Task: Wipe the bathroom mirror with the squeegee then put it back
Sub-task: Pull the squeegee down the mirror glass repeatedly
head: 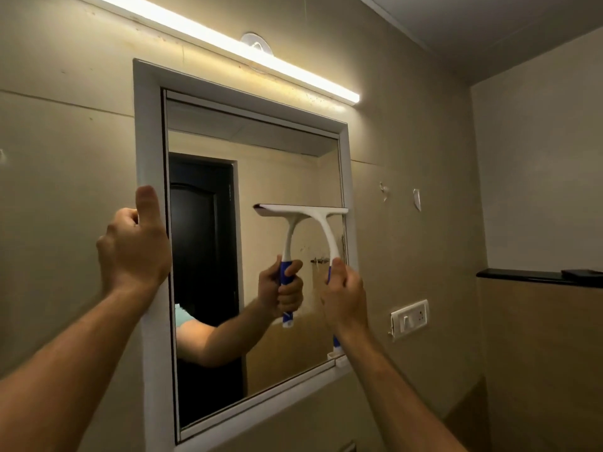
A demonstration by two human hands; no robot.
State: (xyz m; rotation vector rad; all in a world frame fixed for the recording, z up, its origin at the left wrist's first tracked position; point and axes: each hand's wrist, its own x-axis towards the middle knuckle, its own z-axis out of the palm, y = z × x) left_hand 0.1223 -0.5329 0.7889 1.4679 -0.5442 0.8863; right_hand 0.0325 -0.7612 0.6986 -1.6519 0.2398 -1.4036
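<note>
While two bare forearms reach up from the lower edge of the view, the left hand (132, 247) grips the white frame (148, 132) of the bathroom mirror (277, 164) on its left side, fingers (112, 234) curled against the outer edge and thumb lying up along the frame's face. Over toward the glass's right side, the right hand (342, 290) is wrapped around the blue handle of the one squeegee (321, 223), thumb pointing up the white neck. Above those fingers the neck curves up to the white blade bar, which lies level and pressed to the glass, its right end at the inner frame edge. Just left of the right hand the glass shows its double: a reflected hand and squeegee, one arm in a pale teal sleeve, a dark door behind. Smears and spots mark the glass between the real fingers and the reflected ones.

Beyond the hands, the wall is smooth beige panelling. Above the frame runs one lit tube light (228, 48), with one round white fitting (256, 44) behind it. To the right of the right hand sits one white switch plate (409, 318); higher up are two small marks or scraps on the wall, too small to identify. Farther right, a black ledge (522, 275) crosses the side wall, with one flat dark object (582, 273) lying on it.
</note>
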